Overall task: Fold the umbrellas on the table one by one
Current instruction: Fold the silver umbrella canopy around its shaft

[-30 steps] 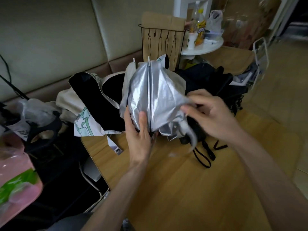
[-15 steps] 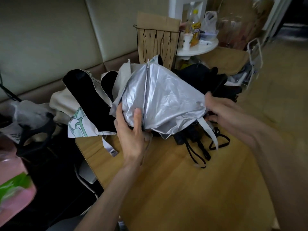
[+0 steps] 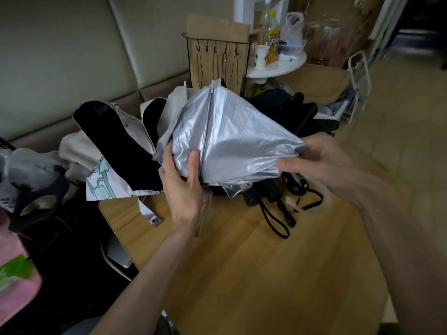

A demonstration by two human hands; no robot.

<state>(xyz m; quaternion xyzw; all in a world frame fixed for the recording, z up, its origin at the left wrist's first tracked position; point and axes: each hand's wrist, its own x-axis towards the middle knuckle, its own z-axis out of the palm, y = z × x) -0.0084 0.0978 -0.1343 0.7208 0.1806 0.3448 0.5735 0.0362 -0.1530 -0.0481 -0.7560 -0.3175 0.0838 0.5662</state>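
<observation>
- Silver umbrella (image 3: 232, 143): held above the far end of the bench (image 3: 266, 274), tip end pointing away and up, canopy slack and only partly gathered. One rib (image 3: 208, 122) runs down the middle of the visible face; the fabric spreads to either side of it.
- Left hand (image 3: 185, 187): its grip is closed around the lower, handle end of the silver umbrella, thumb laid along the fabric just beside the rib. Judged purpose: to anchor the shaft so the cloth can be worked around it.
- Right hand (image 3: 316, 163): its grip pinches the outer edge of one canopy panel, drawing it taut and sideways, away from the rib. Judged purpose: to flatten the panel into a clean pleat before it is laid over.
- Closing strap (image 3: 323, 189): pale, hangs loose below the right hand; not yet fastened, so wrapping remains to be done.
- Black umbrellas (image 3: 290, 112): a pile behind the silver one, at the bench's far edge; wrist loops (image 3: 275, 218) trail onto the wood. How many, and whether any is already folded, cannot be told.
- Cream and black umbrella (image 3: 113, 141): lying open-slack to the left, partly over the bench edge, apparently awaiting its turn.
- Near half of the bench: bare wood, likely the working area.
</observation>
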